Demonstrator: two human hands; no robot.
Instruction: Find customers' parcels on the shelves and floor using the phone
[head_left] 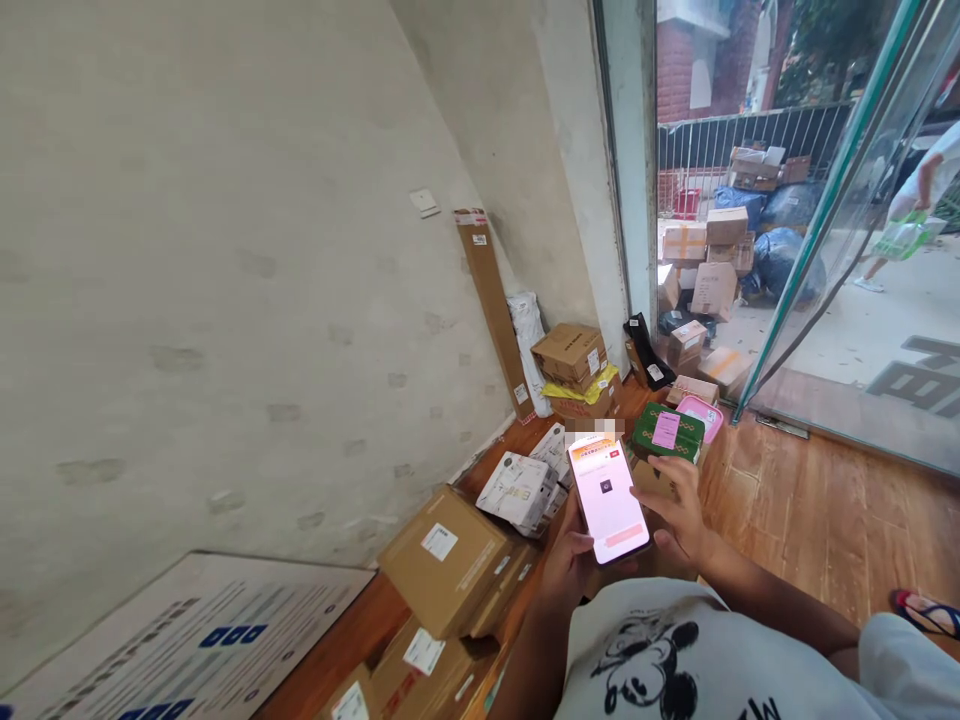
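Observation:
A smartphone [609,505] with a lit, mostly white and pink screen is held upright in front of my shirt. My left hand [564,562] grips it from its left and lower side, the thumb lying along the edge. At the phone's right edge hovers my right hand [686,520], fingers apart and a fingertip close to the screen; whether it touches the glass I cannot tell. Beyond the right hand lies a green box [679,440] with a pink label. White printed parcels [517,492] lie left of the phone.
Large cardboard boxes [444,560] line the wall at lower left, beside a printed board [202,640]. A long carton [491,310] leans in the corner near stacked boxes [568,355]. Past the glass door [825,210], more parcels [712,290] are piled outside, and a person [919,195] carries a green bag.

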